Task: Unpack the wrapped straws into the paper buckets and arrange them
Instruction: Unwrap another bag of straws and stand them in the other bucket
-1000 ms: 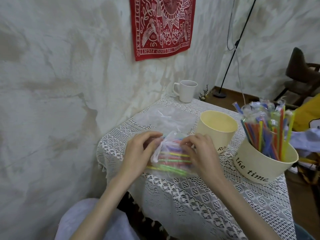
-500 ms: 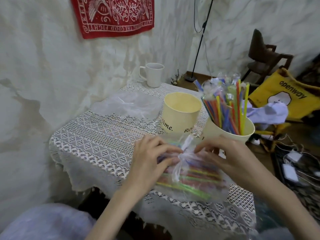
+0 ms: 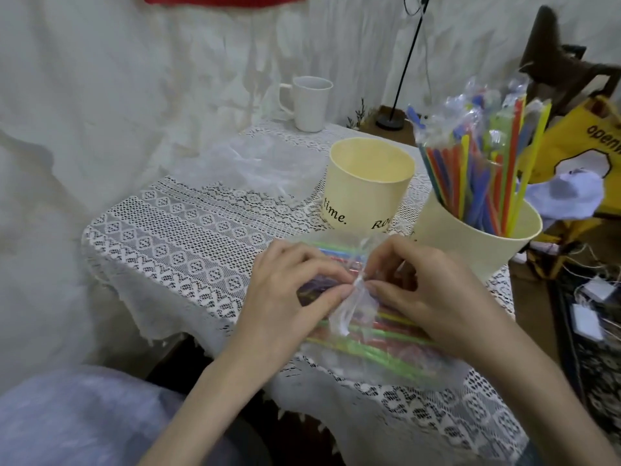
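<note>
Two bare hands work at a clear plastic bag of straws (image 3: 373, 334) lying at the near edge of a bench (image 3: 188, 237) covered in white lace. Compared with a moment ago, the bag lies closer to the person and partly overhangs the near edge, and both hands have closed in on its knotted neck. The left hand (image 3: 289, 290) pinches the twisted plastic from one side and the right hand (image 3: 423, 290) pinches it from the other, each grip tight on the knot; it looks as if they are loosening it, though the plastic is too blurred to tell whether it has begun to give. So the unpacking of this bag is only starting. Just behind the hands stands an empty paper bucket (image 3: 369, 186), and to its right a second bucket (image 3: 477, 240) already full of upright coloured straws, near the right edge. An empty plastic bag (image 3: 255, 166) and a white mug (image 3: 311, 104) sit farther back, leaving open lace on the left.
</note>
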